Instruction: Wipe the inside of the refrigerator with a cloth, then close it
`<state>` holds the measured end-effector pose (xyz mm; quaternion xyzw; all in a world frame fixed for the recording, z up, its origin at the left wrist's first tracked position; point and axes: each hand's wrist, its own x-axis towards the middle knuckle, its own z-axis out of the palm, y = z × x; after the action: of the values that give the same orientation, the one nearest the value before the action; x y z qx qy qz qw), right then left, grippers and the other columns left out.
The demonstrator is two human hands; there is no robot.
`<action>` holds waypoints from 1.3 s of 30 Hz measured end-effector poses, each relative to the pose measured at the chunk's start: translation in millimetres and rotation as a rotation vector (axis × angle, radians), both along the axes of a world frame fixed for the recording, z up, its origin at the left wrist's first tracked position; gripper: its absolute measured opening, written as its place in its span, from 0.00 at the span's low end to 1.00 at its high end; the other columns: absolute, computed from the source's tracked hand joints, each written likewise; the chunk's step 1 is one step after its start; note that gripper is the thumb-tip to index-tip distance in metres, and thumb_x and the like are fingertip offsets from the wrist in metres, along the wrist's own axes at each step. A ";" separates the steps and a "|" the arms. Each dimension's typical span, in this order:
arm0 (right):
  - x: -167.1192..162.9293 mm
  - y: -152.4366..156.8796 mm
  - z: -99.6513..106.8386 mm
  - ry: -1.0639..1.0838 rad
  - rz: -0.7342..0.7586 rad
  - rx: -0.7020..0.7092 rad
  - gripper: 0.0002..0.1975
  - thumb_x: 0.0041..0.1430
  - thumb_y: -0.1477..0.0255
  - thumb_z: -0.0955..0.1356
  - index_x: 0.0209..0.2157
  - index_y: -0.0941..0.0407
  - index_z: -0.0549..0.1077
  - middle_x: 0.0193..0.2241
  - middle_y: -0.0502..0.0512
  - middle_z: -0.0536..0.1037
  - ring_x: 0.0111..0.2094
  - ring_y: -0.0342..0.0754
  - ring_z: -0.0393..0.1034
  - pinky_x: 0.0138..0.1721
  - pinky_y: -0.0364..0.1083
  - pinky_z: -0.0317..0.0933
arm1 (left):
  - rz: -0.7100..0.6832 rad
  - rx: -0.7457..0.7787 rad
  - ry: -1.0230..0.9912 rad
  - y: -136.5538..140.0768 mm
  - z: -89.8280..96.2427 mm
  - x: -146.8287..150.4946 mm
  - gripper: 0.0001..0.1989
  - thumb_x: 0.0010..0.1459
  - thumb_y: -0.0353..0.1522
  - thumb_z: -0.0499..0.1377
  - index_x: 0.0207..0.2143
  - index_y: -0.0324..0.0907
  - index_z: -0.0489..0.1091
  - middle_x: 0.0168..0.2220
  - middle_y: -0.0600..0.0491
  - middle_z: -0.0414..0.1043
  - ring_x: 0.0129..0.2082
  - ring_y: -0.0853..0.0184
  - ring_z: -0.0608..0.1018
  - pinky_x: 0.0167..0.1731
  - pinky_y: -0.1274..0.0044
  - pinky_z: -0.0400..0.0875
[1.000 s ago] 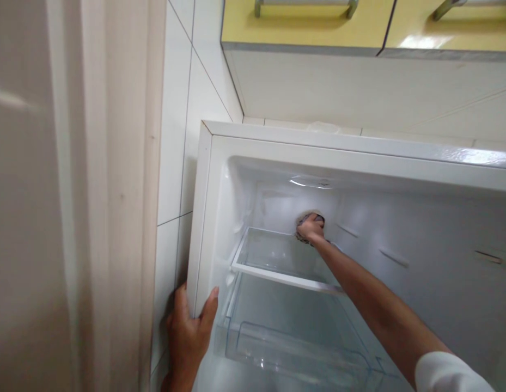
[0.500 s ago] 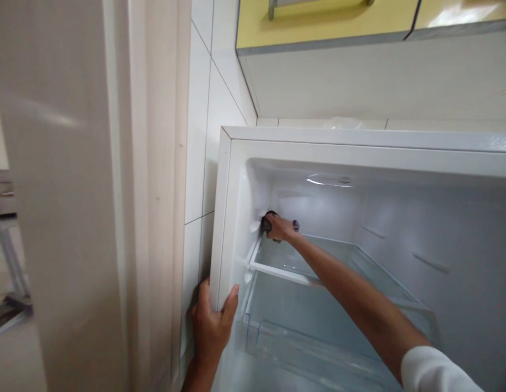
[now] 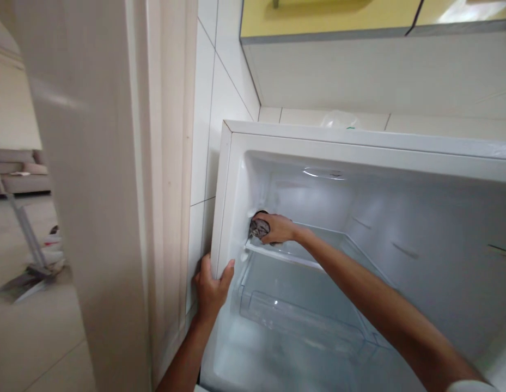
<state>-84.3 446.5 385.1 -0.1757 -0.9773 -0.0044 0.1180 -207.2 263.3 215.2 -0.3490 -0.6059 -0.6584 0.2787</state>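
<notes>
Inside the refrigerator [image 3: 228,163], my right hand [image 3: 277,228] reaches to the left inner wall. Its fingers are closed on a dark, patterned cloth [image 3: 260,228], pressed against the wall just above the glass shelf [image 3: 310,247]. Part of the cloth is hidden behind the hand. My left hand [image 3: 213,286] grips the refrigerator's left front edge, its thumb on the inner side and its fingers around the outside. Below the shelf sits a clear plastic drawer [image 3: 302,321].
A door frame [image 3: 166,163] stands close on the left, with a tiled wall [image 3: 201,163] beside the refrigerator. Yellow cabinets [image 3: 326,19] hang overhead. A plastic bag [image 3: 340,119] lies on top of the refrigerator. Beyond the doorway are a dustpan [image 3: 26,283] and a sofa [image 3: 19,171].
My right hand has drawn the cloth forward along the left wall, toward the shelf's front edge. My left hand still holds the refrigerator's edge. The view has shifted slightly.
</notes>
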 end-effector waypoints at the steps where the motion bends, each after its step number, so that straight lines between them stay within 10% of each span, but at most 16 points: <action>1: 5.5 -8.2 2.0 0.011 0.056 -0.045 0.36 0.44 0.67 0.75 0.58 0.49 0.69 0.51 0.53 0.79 0.49 0.56 0.75 0.51 0.50 0.67 | -0.009 -0.007 -0.018 0.1 0.1 0.2 0.21 0.59 0.50 0.61 0.39 0.42 0.71 0.28 0.49 0.78 0.26 0.60 0.81 0.26 0.74 0.74; 6: 27.8 -38.8 6.8 0.219 0.235 -0.242 0.33 0.45 0.70 0.73 0.55 0.51 0.71 0.49 0.48 0.79 0.49 0.51 0.74 0.54 0.47 0.65 | -0.039 -0.038 -0.097 -1.0 2.9 2.6 0.21 0.57 0.51 0.61 0.38 0.42 0.70 0.30 0.48 0.79 0.30 0.58 0.82 0.30 0.73 0.75; 11: 24.8 -34.6 11.1 0.711 -0.181 0.116 0.32 0.56 0.68 0.69 0.63 0.53 0.64 0.61 0.57 0.71 0.58 0.58 0.68 0.59 0.52 0.63 | -0.062 -0.024 -0.089 -2.3 4.5 4.7 0.20 0.57 0.49 0.61 0.39 0.42 0.70 0.29 0.48 0.78 0.28 0.59 0.82 0.27 0.74 0.74; 15: 2.4 13.9 20.0 0.555 -0.361 0.231 0.33 0.59 0.66 0.68 0.66 0.52 0.60 0.63 0.62 0.68 0.59 0.63 0.67 0.56 0.56 0.64 | -0.050 -0.015 -0.052 -2.6 3.2 3.8 0.20 0.59 0.49 0.61 0.38 0.42 0.70 0.29 0.48 0.78 0.29 0.58 0.82 0.28 0.73 0.75; 27: -73.9 137.7 13.1 0.305 -0.306 0.038 0.28 0.45 0.76 0.72 0.52 0.51 0.73 0.48 0.59 0.81 0.49 0.57 0.76 0.50 0.53 0.68 | -0.010 0.049 0.088 -0.4 -4.9 4.1 0.17 0.64 0.46 0.60 0.44 0.41 0.71 0.30 0.49 0.80 0.28 0.61 0.83 0.26 0.76 0.77; 39: -3.2 102.7 25.4 0.514 0.018 -0.356 0.32 0.39 0.65 0.72 0.50 0.56 0.75 0.39 0.53 0.83 0.39 0.53 0.77 0.40 0.49 0.72 | 0.068 0.007 0.107 0.2 -5.6 3.0 0.23 0.65 0.50 0.57 0.45 0.39 0.72 0.32 0.45 0.81 0.29 0.58 0.84 0.27 0.74 0.77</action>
<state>-87.5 549.2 410.4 -0.1804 -0.9024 0.2126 0.3285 -204.3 263.5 209.5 -0.3617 -0.5995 -0.6310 0.3341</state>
